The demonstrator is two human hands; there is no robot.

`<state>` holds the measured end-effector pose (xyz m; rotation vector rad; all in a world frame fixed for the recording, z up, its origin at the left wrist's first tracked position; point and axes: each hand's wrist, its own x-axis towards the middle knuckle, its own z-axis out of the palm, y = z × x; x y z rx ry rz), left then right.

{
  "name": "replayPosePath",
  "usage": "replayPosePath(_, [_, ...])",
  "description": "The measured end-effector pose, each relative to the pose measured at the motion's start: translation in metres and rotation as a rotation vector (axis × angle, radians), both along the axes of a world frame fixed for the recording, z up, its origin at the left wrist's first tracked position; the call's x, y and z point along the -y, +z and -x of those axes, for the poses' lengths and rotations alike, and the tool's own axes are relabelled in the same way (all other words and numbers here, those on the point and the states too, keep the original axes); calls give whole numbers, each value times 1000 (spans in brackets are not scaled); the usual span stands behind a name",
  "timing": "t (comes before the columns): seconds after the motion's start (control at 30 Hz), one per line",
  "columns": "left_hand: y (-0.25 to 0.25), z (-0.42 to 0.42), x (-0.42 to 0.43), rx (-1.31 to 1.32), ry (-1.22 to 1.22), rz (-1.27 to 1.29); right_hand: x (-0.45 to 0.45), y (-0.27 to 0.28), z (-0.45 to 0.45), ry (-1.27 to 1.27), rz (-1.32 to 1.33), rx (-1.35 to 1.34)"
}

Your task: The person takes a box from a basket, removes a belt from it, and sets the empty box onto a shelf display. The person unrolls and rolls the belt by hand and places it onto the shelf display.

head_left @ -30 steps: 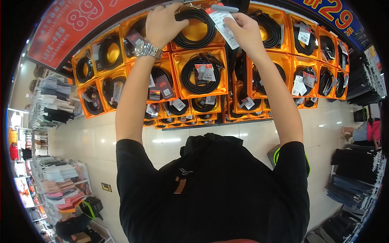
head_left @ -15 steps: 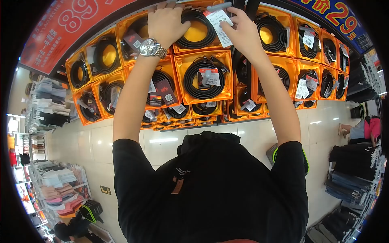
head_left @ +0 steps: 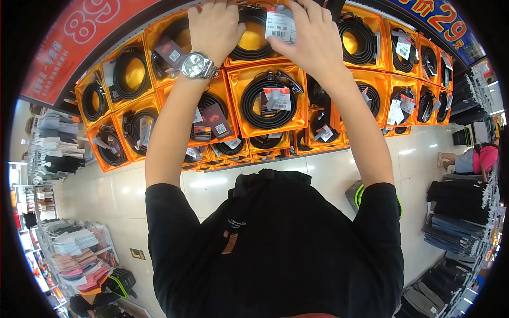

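Observation:
My right hand [head_left: 314,40] pinches a white price tag [head_left: 280,25] marked 89.00 between thumb and fingers. It hangs over a coiled black belt [head_left: 257,51] in an orange-lined box at the top of the display. My left hand [head_left: 216,29], with a metal watch on its wrist, rests over the upper edge of the boxes just left of that belt. Its thumb is spread away and the fingertips reach the top of the view. Below, another coiled black belt [head_left: 269,120] lies in its orange box [head_left: 236,79] with a red and white tag.
More boxed belts fill the tilted rack on both sides. A red sign [head_left: 69,47] stands upper left, a blue sign [head_left: 424,13] upper right. Folded clothes [head_left: 79,244] line the left, hanging trousers [head_left: 458,201] the right. A person in pink [head_left: 485,159] is far right.
The tag in my right hand has turned to face me more squarely and shifted slightly left. My left hand has slid slightly left with its fingers more bent. The view has shifted a little.

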<state>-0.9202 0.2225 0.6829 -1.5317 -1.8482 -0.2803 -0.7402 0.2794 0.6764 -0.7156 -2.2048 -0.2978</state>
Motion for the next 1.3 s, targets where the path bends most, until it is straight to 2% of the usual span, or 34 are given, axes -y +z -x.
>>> replayPosePath(0.1, [0,1,0,31,6,28,3,-1,9,-81,27,129])
replayPosePath(0.27, [-4,3,0,-5,-46,-66,-2,2,15,-35,2,111])
replayPosePath(0.43, [-3,4,1,88,-34,1,-17,2,14,60,123,20])
replayPosePath(0.5, [-7,6,0,12,-95,-101,-12,5,17,63,159,30])
replayPosePath(0.63, [-6,5,0,6,-90,-102,7,12,33,-102,225,109])
replayPosePath(0.7, [-7,5,0,-12,-90,-107,11,23,43,-290,346,267])
replayPosePath(0.73, [-7,5,0,-4,-90,-111,10,23,47,-317,332,259])
replayPosePath(0.83, [-9,4,-1,10,-90,-106,7,29,50,-260,362,271])
replayPosePath(0.9, [-11,7,-2,-65,-128,-237,3,30,47,-233,353,297])
replayPosePath(0.97, [-11,7,-2,-21,-112,-180,-2,33,42,-176,329,251])
replayPosePath(1.0, [-11,7,-1,22,-93,-122,-12,21,39,-96,235,87])
replayPosePath(1.03, [-11,8,-1,25,-87,-124,-16,21,36,-16,168,68])
replayPosePath(1.13, [-13,8,-1,0,-106,-162,-8,28,33,-28,349,13])
replayPosePath(1.23, [-13,7,-1,12,-95,-145,2,29,35,-87,254,85])
replayPosePath(1.3, [-12,7,-1,23,-94,-149,-14,25,41,-137,336,166])
